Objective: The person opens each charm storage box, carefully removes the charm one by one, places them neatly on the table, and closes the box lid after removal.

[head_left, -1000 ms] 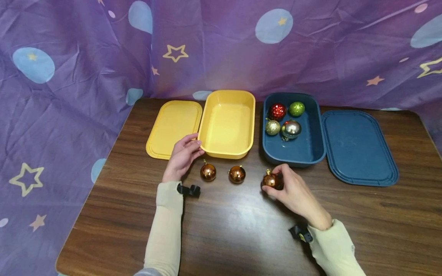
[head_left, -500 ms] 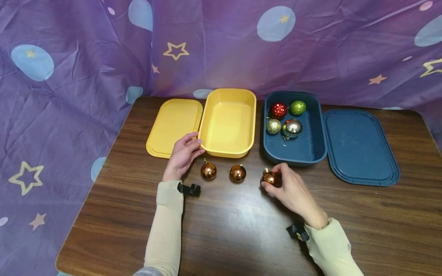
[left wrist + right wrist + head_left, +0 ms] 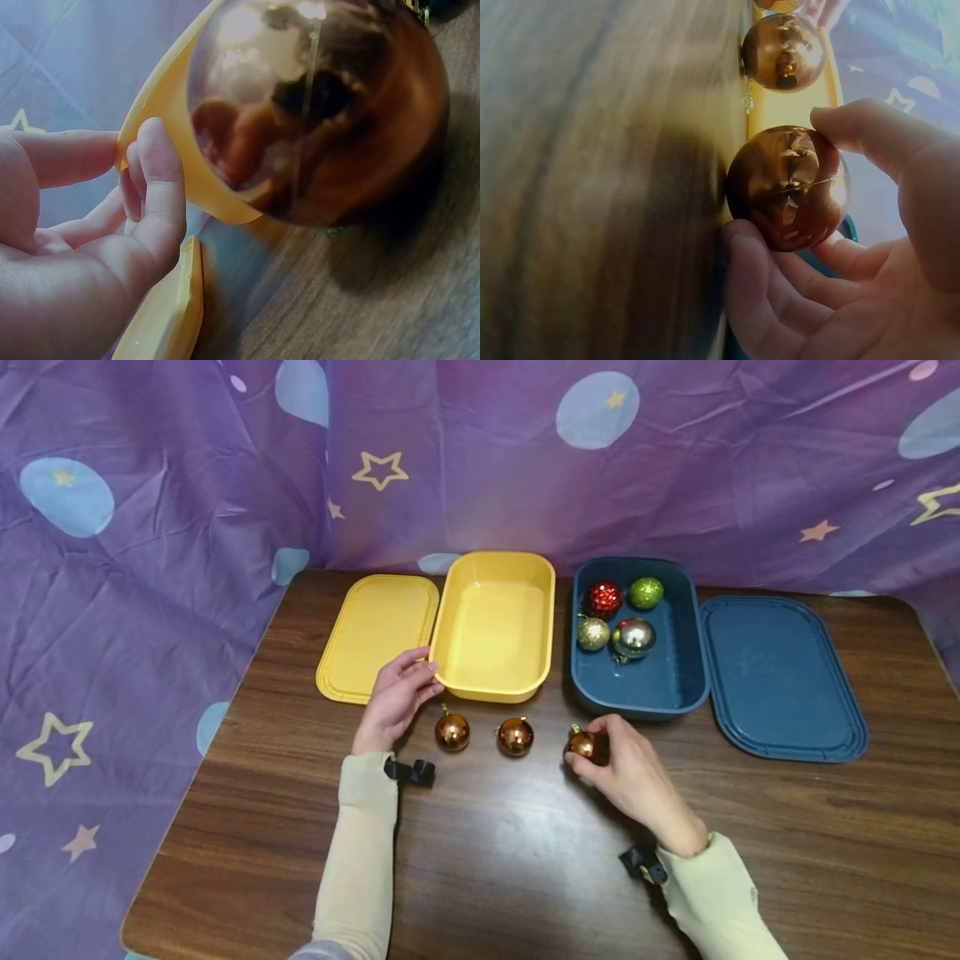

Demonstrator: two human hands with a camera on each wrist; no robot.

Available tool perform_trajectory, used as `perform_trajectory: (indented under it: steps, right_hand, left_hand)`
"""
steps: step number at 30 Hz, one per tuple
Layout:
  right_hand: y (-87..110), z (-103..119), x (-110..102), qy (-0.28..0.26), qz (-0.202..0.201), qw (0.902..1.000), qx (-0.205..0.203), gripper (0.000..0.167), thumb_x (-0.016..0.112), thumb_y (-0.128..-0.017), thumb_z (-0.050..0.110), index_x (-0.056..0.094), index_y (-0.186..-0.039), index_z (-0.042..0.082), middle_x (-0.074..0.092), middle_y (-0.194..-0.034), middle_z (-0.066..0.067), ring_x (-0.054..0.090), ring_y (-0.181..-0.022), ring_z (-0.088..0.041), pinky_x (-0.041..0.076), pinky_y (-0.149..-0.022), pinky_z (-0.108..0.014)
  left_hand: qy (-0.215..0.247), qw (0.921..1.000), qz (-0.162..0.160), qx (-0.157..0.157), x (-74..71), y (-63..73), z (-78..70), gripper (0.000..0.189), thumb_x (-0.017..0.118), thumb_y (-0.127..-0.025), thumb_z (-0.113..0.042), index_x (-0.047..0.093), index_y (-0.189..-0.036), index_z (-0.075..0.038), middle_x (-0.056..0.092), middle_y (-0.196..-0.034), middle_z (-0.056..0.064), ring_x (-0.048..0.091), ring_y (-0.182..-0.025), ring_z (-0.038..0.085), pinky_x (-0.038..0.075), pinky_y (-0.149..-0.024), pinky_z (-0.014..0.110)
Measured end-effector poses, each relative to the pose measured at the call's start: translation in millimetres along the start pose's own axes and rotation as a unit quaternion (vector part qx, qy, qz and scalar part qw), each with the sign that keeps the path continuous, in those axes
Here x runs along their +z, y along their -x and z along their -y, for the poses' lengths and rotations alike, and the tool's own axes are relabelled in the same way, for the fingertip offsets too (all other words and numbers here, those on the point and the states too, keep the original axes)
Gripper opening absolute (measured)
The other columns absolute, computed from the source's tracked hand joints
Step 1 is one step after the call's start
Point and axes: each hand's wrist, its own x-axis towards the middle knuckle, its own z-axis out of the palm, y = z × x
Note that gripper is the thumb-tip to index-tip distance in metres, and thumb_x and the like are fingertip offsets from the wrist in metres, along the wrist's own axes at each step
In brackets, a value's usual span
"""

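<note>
In the head view, my left hand [image 3: 396,700] pinches the near left corner of the yellow container [image 3: 495,692] at its rim. A shiny copper-brown Christmas bauble [image 3: 786,191] is between the thumb and curled fingers of my right hand [image 3: 637,772], low over the tabletop. Two matching baubles stand in a row to its left: a middle bauble [image 3: 515,737] and a left bauble [image 3: 452,732], just below my left hand. The left bauble looms large in the left wrist view. Nothing lies inside the yellow container.
A blue container [image 3: 678,689] behind my right hand holds a red bauble [image 3: 602,599], a green bauble [image 3: 646,593], a gold glitter bauble [image 3: 593,633] and a silvery bauble [image 3: 634,637]. A yellow lid [image 3: 378,635] and a blue lid [image 3: 783,677] flank the containers on the wooden table [image 3: 487,877].
My right hand has shifted slightly to the left with the bauble in its fingers. My left hand stays at the yellow container's corner.
</note>
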Motion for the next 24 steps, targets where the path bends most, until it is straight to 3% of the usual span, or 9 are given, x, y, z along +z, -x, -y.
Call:
perform_trajectory:
  steps: [10, 18, 24]
  right_hand:
    - [1.0, -0.5, 0.1, -0.002, 0.003, 1.0, -0.006, 0.046, 0.078, -0.076, 0.019, 0.055, -0.112, -0.001, 0.061, -0.105, -0.018, 0.061, -0.091, -0.031, 0.053, -0.08, -0.048]
    - [0.8, 0.6, -0.4, 0.009, 0.003, 0.9999, 0.004, 0.046, 0.077, -0.078, 0.025, 0.057, -0.112, 0.002, 0.058, -0.097, -0.013, 0.054, -0.077, -0.022, 0.046, -0.066, -0.033]
    - [-0.2, 1.7, 0.7, 0.013, -0.003, 0.9998, 0.017, 0.044, 0.076, -0.08, 0.026, 0.057, -0.112, 0.002, 0.058, -0.095, -0.014, 0.054, -0.076, -0.023, 0.047, -0.065, -0.036]
  left_hand:
    - [0.006, 1.0, -0.001, 0.002, -0.2, -0.5, 0.9, 0.046, 0.052, -0.095, 0.002, 0.04, -0.14, 0.004, 0.054, -0.095, 0.006, 0.06, -0.075, 0.009, 0.056, -0.072, 0.02]
    - [0.006, 1.0, 0.0, 0.002, -0.3, -0.7, 0.8, 0.046, 0.052, -0.095, 0.002, 0.04, -0.14, 0.005, 0.055, -0.093, 0.004, 0.06, -0.074, 0.008, 0.056, -0.071, 0.02]
    - [0.003, 1.0, -0.002, 0.001, -0.4, -1.1, 1.0, 0.046, 0.052, -0.096, 0.002, 0.04, -0.14, 0.005, 0.055, -0.092, 0.003, 0.06, -0.074, 0.008, 0.056, -0.072, 0.02]
